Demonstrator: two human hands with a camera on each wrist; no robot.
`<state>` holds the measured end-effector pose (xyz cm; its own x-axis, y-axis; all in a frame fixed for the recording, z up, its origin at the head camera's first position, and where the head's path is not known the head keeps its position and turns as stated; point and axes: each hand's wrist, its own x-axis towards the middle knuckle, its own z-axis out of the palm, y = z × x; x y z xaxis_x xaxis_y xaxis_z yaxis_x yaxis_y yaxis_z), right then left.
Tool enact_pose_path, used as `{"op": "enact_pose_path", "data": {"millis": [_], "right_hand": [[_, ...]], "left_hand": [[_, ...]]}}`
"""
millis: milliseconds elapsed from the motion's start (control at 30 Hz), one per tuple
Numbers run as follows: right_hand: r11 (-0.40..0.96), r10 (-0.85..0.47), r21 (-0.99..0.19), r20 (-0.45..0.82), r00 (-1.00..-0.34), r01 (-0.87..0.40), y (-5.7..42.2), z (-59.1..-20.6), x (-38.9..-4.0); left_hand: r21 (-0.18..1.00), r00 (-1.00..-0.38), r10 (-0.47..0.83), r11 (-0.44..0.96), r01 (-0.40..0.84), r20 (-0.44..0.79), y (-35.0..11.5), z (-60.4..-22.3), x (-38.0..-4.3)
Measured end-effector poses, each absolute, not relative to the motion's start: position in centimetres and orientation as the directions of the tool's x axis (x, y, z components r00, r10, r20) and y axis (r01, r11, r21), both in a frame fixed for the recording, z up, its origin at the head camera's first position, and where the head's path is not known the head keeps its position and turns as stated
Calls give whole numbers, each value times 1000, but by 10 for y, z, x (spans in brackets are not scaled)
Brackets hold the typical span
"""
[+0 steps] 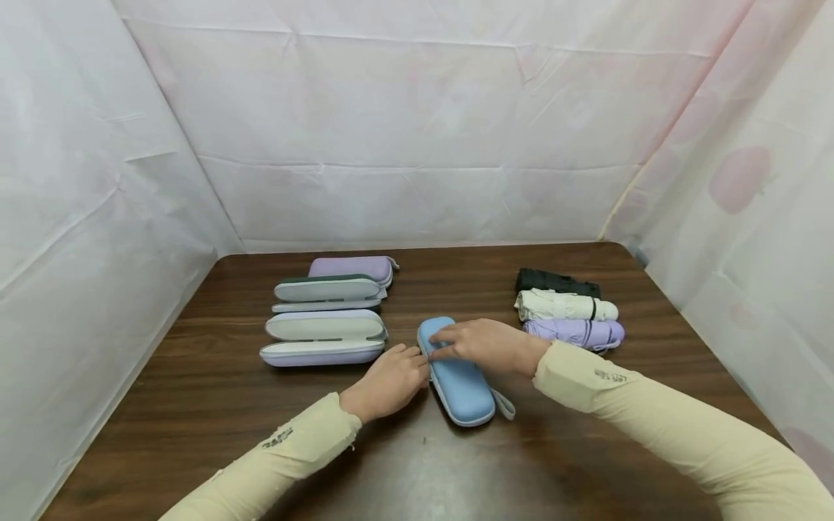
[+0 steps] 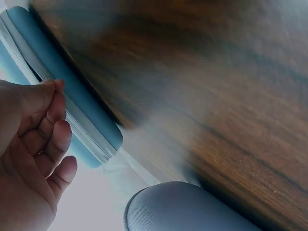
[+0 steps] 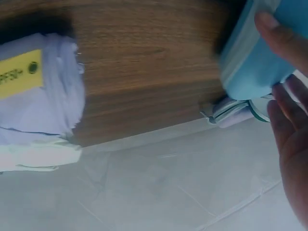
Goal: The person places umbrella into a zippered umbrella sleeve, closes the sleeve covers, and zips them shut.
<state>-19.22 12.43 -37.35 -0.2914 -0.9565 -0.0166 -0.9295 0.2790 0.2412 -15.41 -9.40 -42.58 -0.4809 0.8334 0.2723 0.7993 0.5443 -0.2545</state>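
Observation:
A light blue zip case (image 1: 462, 391) with a grey zipper band and wrist strap lies slantwise on the table. At its left edge my left hand (image 1: 399, 373) pinches at the zipper between thumb and forefinger; a short dark gap shows in the zipper (image 2: 33, 67) in the left wrist view. The other fingers of that hand are loosely bent. From the right, my right hand (image 1: 485, 344) reaches over the far half of the case, its extended fingers (image 3: 284, 113) and thumb resting on it.
On the left lie two opened zip cases, one lavender (image 1: 322, 353) and one dark green (image 1: 329, 289), with a closed purple case (image 1: 348, 268) behind. To the right lie three folded umbrellas: black (image 1: 557, 281), white (image 1: 567, 305) and lavender (image 1: 573, 333). White sheeting (image 1: 417, 145) surrounds the brown table (image 1: 195, 434).

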Motion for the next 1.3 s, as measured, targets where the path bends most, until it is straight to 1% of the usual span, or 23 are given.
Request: {"op": "enact_pose_path", "data": {"millis": [100,300,500,667,800,1033,1300], "right_hand": [[316,-942,239,-37,-334,-918,123,-370,-194],[387,-906,219,-91,-413,-896,125,-369,-197],[416,-895,199,-80,-438,-887,130,-372,-199],[466,-875,138,-74,-478,-874,133,-375,-200],[492,-867,113,-25,-498,-863,136,-379,-200],[529,-849,182,107,-518,-829,139,-388,-196],[619,-784,195,209,-584,-761,133,-395,-181]], "left_hand": [[-260,-466,842,531,807,271,-92,-425,-153],[-266,-471,846,528,806,252,-94,-427,-150],[-257,-477,844,531,807,246,-101,-429,-147],[-247,-486,838,540,805,248,-110,-428,-144],[-241,-487,830,549,801,272,-119,-429,-143],[-231,-481,813,562,794,327,-129,-431,-141],[-223,-508,797,588,778,326,-136,-430,-140]]}}
